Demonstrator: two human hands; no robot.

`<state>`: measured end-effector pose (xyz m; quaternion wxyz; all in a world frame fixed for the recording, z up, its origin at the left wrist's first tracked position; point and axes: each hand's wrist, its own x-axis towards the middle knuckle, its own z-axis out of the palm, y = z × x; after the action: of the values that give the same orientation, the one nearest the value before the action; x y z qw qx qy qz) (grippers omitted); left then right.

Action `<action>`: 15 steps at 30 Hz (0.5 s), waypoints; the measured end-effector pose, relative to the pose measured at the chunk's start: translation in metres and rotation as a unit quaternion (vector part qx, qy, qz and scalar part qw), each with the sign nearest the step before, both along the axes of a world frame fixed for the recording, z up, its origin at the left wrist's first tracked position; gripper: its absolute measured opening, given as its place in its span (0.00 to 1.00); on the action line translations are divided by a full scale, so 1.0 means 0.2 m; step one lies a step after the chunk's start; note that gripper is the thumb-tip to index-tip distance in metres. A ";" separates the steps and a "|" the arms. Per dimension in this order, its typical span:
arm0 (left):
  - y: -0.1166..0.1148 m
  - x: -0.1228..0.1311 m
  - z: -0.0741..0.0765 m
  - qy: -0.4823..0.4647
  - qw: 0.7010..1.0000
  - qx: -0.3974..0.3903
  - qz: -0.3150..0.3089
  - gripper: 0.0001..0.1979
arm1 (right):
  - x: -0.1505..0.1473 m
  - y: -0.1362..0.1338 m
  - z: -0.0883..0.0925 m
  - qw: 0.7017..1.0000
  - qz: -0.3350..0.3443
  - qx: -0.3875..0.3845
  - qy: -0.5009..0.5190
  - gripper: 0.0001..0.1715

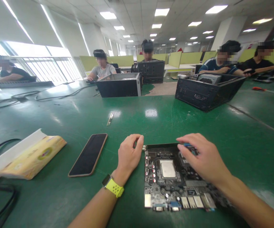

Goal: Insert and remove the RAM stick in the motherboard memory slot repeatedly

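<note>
A dark motherboard (160,190) lies flat on the green table, its ports facing me and a silver processor (168,169) near its middle. My left hand (130,152) rests just beside the board's far left corner, fingers curled in and thumb against them; whatever they may hold is hidden. My right hand (202,155) is over the board's far right part, with thumb and forefinger apart and nothing visible between them. It covers some of the board and a blue part. A yellow-green watch band circles my left wrist.
Left of my hands lie a phone (88,155) and a yellow tissue pack (34,156). A memory stick (110,119) is farther off. Open computer cases (120,87) (198,93) stand at the back, with several people beyond. Black cables lie at left.
</note>
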<state>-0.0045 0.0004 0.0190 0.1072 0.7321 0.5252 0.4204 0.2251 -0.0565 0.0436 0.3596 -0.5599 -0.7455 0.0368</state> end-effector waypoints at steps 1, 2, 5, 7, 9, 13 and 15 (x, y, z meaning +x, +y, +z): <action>0.00 0.00 0.01 -0.001 1.000 0.002 0.020 0.15 | -0.08 -0.06 0.02 0.999 0.019 -0.010 -0.035 0.14; -0.01 0.00 0.02 0.003 0.999 0.002 0.038 0.16 | -0.17 -0.12 0.02 0.996 0.036 -0.030 -0.073 0.17; -0.02 0.00 0.03 0.031 0.997 -0.007 0.071 0.18 | -0.44 -0.28 -0.07 0.973 0.095 -0.083 -0.192 0.23; -0.02 0.00 0.03 0.041 0.996 -0.013 0.078 0.18 | -0.56 -0.32 -0.15 0.962 0.091 -0.110 -0.235 0.16; -0.03 0.00 0.03 0.047 0.996 -0.021 0.078 0.19 | -0.58 -0.30 -0.20 0.955 0.078 -0.131 -0.252 0.09; -0.03 -0.01 0.03 0.065 0.994 -0.037 0.085 0.20 | -0.36 -0.13 -0.14 0.956 -0.024 -0.142 -0.255 0.04; -0.03 -0.01 0.02 0.072 0.993 -0.038 0.086 0.20 | -0.18 -0.04 -0.07 0.953 -0.110 -0.136 -0.245 0.09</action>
<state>-0.0073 -0.0062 0.0234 0.0604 0.7081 0.6076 0.3545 0.1889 -0.0650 0.0295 0.0876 -0.6740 -0.7324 -0.0404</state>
